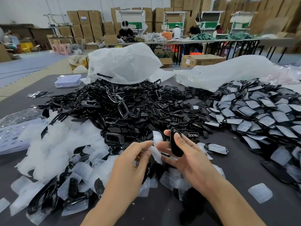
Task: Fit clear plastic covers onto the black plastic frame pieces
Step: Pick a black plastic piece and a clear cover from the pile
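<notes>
Right hand (187,159) pinches the frame (175,142) edge-on, left hand (130,163) pinches the cover (157,139). The flimsy cover may skew and miss the rim.

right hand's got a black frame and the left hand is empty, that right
Not quite. The right hand does hold a black frame, but the left hand is not empty: its fingers pinch a clear cover beside the frame. The head view shows it.
</notes>
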Tool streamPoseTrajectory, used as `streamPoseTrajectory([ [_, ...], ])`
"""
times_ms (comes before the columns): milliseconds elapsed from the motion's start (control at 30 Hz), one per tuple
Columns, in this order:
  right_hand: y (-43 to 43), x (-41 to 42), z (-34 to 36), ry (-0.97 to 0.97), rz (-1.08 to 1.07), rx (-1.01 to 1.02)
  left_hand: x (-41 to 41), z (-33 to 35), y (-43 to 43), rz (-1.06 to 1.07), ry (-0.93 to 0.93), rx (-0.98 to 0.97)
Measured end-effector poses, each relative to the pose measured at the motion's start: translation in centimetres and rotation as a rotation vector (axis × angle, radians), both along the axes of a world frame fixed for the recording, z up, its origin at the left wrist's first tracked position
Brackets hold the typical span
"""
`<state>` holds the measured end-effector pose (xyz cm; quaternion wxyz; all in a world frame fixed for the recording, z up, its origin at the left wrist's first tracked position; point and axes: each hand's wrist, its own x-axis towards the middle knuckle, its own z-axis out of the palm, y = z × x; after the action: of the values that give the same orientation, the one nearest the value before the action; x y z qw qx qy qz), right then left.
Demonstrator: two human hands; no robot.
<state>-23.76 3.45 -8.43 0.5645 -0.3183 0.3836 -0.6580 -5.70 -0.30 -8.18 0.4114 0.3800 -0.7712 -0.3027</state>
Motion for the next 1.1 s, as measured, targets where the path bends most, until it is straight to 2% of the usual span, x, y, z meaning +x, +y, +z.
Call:
streamPoseTrajectory([
  [200,-0.1,0.3,0.1,0.022,-0.047,-0.005,-0.3,0.1,0.0,-0.038,0.204,0.217],
  [400,0.0,0.2,0.3,0.05,-0.077,-0.032,-0.2,-0.1,-0.6,-0.05,0.25,0.322],
  [633,0.2,0.5,-0.1,0.322,-0.127,-0.049,0.0,0.5,-0.1,-0.172,0.232,0.236],
  [767,0.4,1.4,-0.3,0.463,-0.04,-0.033,-0.6,-0.4,0.1,-0.067,0.164,0.145],
  [867,0.7,1.7,-0.3,0.572,0.003,-0.005,-0.8,-0.6,0.1,-0.036,0.166,0.146],
  [1100,0.5,2.5,-0.3,0.302,-0.044,-0.02,-1.1,-1.1,0.2,0.019,0.345,0.182],
])
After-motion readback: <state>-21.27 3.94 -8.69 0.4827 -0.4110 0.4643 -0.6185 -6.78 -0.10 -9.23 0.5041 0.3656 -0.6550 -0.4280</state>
